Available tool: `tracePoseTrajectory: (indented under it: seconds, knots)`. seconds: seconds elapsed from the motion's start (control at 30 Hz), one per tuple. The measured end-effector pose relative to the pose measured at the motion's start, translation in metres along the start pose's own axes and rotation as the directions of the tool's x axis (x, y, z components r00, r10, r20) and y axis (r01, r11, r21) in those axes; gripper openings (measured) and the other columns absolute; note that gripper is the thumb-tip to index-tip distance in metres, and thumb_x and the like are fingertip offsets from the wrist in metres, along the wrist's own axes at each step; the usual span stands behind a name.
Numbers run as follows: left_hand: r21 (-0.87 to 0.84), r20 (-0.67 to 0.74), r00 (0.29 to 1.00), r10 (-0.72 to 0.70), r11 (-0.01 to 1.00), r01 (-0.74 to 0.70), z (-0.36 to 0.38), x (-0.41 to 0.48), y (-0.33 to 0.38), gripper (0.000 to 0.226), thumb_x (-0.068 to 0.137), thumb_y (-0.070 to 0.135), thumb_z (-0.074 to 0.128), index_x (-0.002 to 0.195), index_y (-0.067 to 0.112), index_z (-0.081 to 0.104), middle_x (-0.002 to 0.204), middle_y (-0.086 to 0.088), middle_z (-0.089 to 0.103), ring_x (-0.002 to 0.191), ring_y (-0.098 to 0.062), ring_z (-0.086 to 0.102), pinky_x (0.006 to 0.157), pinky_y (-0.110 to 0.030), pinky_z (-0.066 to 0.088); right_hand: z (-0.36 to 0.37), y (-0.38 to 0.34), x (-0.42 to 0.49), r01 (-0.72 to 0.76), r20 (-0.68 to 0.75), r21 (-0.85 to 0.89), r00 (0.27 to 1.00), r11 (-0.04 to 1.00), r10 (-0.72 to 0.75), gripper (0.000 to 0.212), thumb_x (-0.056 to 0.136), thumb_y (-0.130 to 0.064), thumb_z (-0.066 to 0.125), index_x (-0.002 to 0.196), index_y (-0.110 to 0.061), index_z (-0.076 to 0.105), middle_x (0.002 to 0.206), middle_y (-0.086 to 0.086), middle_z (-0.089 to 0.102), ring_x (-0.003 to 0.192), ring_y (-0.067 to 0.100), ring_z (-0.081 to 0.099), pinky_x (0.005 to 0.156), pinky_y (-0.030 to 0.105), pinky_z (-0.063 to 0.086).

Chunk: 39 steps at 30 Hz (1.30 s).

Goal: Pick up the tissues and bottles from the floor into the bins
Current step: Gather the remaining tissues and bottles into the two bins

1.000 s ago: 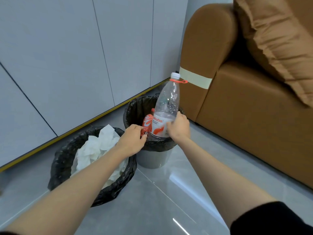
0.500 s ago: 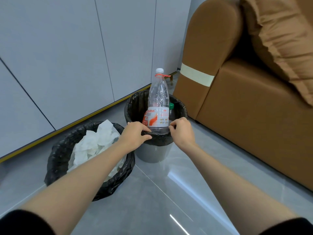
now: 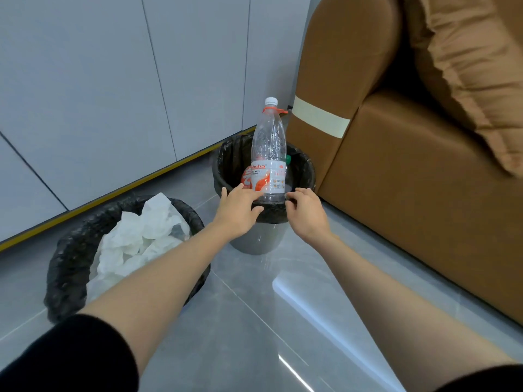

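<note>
While the tall clear plastic bottle (image 3: 268, 154) stands upright in the round grey black-lined bin (image 3: 307, 171), the left hand (image 3: 237, 209) lays straight fingers against its label. The right hand (image 3: 307, 212) curls beside its base, grip unclear. Crumpled white tissues (image 3: 133, 244) fill the neighbouring black-bagged bin (image 3: 70, 258).

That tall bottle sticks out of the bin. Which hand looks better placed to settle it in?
Probably the left hand: its straight fingers reach over the bin rim to the bottle label. The right hand is loosely curled beside the rim.
</note>
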State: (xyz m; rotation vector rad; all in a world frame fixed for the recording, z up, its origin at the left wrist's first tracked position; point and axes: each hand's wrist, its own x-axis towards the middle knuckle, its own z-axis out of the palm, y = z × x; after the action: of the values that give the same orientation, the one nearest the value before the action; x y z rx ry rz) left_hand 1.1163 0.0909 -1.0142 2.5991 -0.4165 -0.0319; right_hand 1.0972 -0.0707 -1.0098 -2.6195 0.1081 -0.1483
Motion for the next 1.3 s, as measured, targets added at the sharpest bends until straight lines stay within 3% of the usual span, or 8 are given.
tracePoseTrajectory:
  seconds: [0.2, 0.33, 0.47, 0.63, 0.8, 1.03, 1.13, 1.3]
  knots:
    - [-0.07, -0.059, 0.998, 0.008, 0.997, -0.012, -0.038, -0.005, 0.013, 0.05, 0.096, 0.028, 0.05, 0.144, 0.02, 0.038, 0.145, -0.001, 0.044, 0.134, -0.02, 0.039, 0.114, -0.051, 0.024, -0.035, -0.018, -0.006, 0.061, -0.043, 0.029, 0.997, 0.998, -0.059, 0.038, 0.097, -0.021, 0.046, 0.134, -0.015, 0.053, 0.142, 0.001, 0.045, 0.128, 0.019, 0.043, 0.098, 0.034, 0.041]
    - [-0.195, -0.173, 0.984, -0.037, 0.981, 0.003, -0.078, 0.007, 0.033, 0.049, 0.097, 0.023, 0.047, 0.145, 0.019, 0.037, 0.146, -0.003, 0.043, 0.134, -0.019, 0.04, 0.109, -0.036, 0.033, -0.065, -0.042, 0.01, 0.067, -0.14, 0.136, 0.989, 0.988, -0.047, 0.036, 0.096, -0.022, 0.048, 0.131, -0.018, 0.054, 0.135, 0.003, 0.052, 0.121, 0.02, 0.049, 0.095, 0.036, 0.045]
    - [-0.258, -0.214, 0.976, -0.04, 0.966, -0.017, -0.098, 0.031, 0.048, 0.045, 0.097, 0.019, 0.046, 0.142, 0.016, 0.041, 0.141, -0.004, 0.05, 0.129, -0.02, 0.046, 0.101, -0.026, 0.034, -0.074, -0.058, 0.036, 0.094, -0.163, 0.227, 0.985, 0.969, -0.058, 0.034, 0.095, -0.021, 0.049, 0.129, -0.018, 0.056, 0.131, 0.002, 0.056, 0.116, 0.017, 0.053, 0.086, 0.024, 0.042]
    - [-0.441, -0.102, 0.977, -0.186, 0.889, 0.123, -0.114, 0.063, 0.063, 0.045, 0.099, 0.017, 0.044, 0.143, 0.017, 0.037, 0.14, -0.004, 0.049, 0.125, -0.018, 0.047, 0.086, -0.019, 0.03, -0.087, -0.065, 0.064, 0.076, -0.129, 0.295, 0.991, 0.952, -0.039, 0.035, 0.096, -0.02, 0.05, 0.13, -0.018, 0.055, 0.131, 0.002, 0.056, 0.111, 0.017, 0.055, 0.083, 0.023, 0.042]
    - [-0.47, 0.018, 0.961, -0.276, 0.846, 0.252, -0.149, 0.073, 0.076, 0.048, 0.099, 0.019, 0.044, 0.145, 0.018, 0.033, 0.142, -0.006, 0.046, 0.129, -0.018, 0.043, 0.09, -0.019, 0.03, -0.126, -0.087, 0.07, 0.033, -0.04, 0.32, 0.999, 0.947, -0.021, 0.035, 0.095, -0.017, 0.05, 0.13, -0.019, 0.055, 0.13, 0.0, 0.056, 0.113, 0.016, 0.054, 0.087, 0.024, 0.043]
    - [-0.495, 0.043, 0.939, -0.342, 0.809, 0.317, -0.274, 0.09, 0.129, 0.047, 0.098, 0.019, 0.044, 0.144, 0.018, 0.036, 0.141, -0.007, 0.047, 0.13, -0.019, 0.043, 0.105, -0.024, 0.029, -0.248, -0.159, 0.091, -0.016, 0.051, 0.324, 0.999, 0.946, -0.001, 0.036, 0.097, -0.016, 0.047, 0.133, -0.016, 0.051, 0.134, -0.003, 0.052, 0.105, 0.011, 0.053, 0.086, 0.018, 0.035]
    - [-0.491, 0.035, 0.934, -0.356, 0.808, 0.326, -0.334, 0.09, 0.153, 0.046, 0.099, 0.02, 0.043, 0.144, 0.018, 0.037, 0.142, -0.005, 0.046, 0.131, -0.019, 0.043, 0.106, -0.027, 0.03, -0.298, -0.193, 0.097, -0.031, 0.07, 0.341, 0.997, 0.939, 0.007, 0.035, 0.096, -0.015, 0.049, 0.131, -0.017, 0.053, 0.131, 0.0, 0.054, 0.108, 0.014, 0.054, 0.089, 0.019, 0.037]
    - [-0.499, 0.042, 0.934, -0.354, 0.803, 0.327, -0.441, 0.078, 0.198, 0.044, 0.099, 0.021, 0.042, 0.143, 0.02, 0.039, 0.141, -0.004, 0.047, 0.129, -0.018, 0.044, 0.103, -0.027, 0.032, -0.395, -0.262, 0.103, -0.056, 0.087, 0.361, 0.996, 0.931, 0.026, 0.035, 0.093, -0.014, 0.05, 0.127, -0.018, 0.057, 0.122, 0.0, 0.059, 0.094, 0.015, 0.058, 0.085, 0.023, 0.042]
